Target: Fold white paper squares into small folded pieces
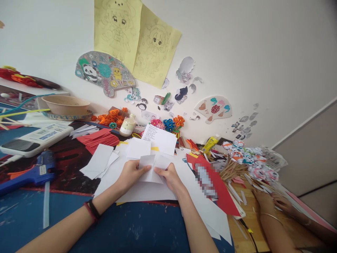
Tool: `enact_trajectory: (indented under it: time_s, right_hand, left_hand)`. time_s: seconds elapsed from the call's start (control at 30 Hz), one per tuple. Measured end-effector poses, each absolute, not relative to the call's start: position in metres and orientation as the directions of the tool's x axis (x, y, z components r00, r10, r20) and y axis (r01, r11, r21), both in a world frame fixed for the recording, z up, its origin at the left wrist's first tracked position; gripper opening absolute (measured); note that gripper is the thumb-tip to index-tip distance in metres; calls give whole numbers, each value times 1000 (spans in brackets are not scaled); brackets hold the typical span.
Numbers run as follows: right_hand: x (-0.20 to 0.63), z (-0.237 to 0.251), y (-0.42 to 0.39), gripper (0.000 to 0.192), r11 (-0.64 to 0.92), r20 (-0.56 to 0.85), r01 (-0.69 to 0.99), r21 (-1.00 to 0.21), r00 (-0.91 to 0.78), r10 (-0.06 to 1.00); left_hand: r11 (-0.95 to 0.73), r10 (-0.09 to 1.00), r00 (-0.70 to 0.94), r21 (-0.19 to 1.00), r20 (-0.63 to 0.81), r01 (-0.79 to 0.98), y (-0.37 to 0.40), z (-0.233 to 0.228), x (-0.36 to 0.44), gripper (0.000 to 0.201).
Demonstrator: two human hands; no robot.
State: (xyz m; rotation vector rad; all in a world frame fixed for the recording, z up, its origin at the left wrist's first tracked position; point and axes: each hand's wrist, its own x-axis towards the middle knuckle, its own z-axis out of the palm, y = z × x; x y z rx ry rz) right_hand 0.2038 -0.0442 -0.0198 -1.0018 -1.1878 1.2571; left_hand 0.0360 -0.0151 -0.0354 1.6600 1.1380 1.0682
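My left hand (130,174) and my right hand (170,175) both pinch a small white folded paper (152,168) between them, just above a spread of larger white sheets (147,191) on the blue table. The left fingers grip the paper's left lower edge, the right fingers its right lower edge. A dark band sits on my left wrist.
A blue glue gun (28,174) lies at the left, red paper sheets (98,138) and a small bottle (127,125) behind. A red card (218,189) and paper pinwheels on sticks (244,160) lie right. Another person's hands (273,203) rest at the lower right.
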Motion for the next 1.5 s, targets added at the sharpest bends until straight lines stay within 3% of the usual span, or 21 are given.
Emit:
enact_trajectory:
  time_s: [0.67,0.9,1.37,1.5]
  right_hand:
    - [203,-37,-42,44,109,103,-180,-978,41,994]
    - [206,-39,-41,39,115,116,-205,-972,6,993]
    - [209,-42,-40,42,64,48,-223,-973,77,996]
    - [210,-36,-42,41,42,42,-182,-982,-1,999]
  left_hand:
    - [-301,951,173,901,258,311,-14,-45,38,48]
    - [-298,953,163,895,256,332,-15,-46,39,49]
    - [-268,963,83,881,256,390,-14,-46,39,53]
    - [-307,951,141,882,274,357,-16,-42,37,46]
